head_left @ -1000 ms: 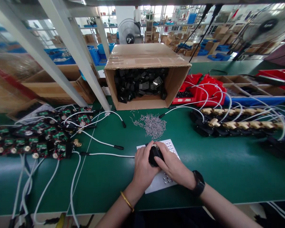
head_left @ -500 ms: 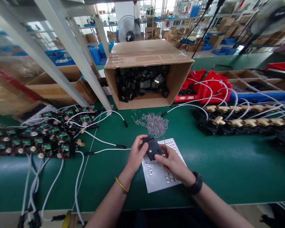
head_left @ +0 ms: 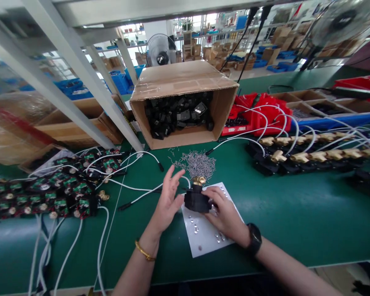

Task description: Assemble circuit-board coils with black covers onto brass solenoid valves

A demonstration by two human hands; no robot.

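My right hand grips a black plastic housing, its fingers along the right side. A brass fitting sits on top of the housing, and a white cable curves off behind it. To the left, my left hand is open with fingers spread; its thumb is close to the housing, and I cannot tell whether it touches. Below both hands lies a white sheet dotted with small shiny round pieces. Just beyond it is a heap of small screws.
A cardboard box full of black parts stands behind the screws. Opened units with green circuit boards fill the left. Black units with brass fittings line the right, near red bins. A metal post rises at left.
The housing has been turned, so its brass fitting now shows upward. My left hand has let go and spread its fingers, while my right hand keeps hold. The camera view has shifted slightly.
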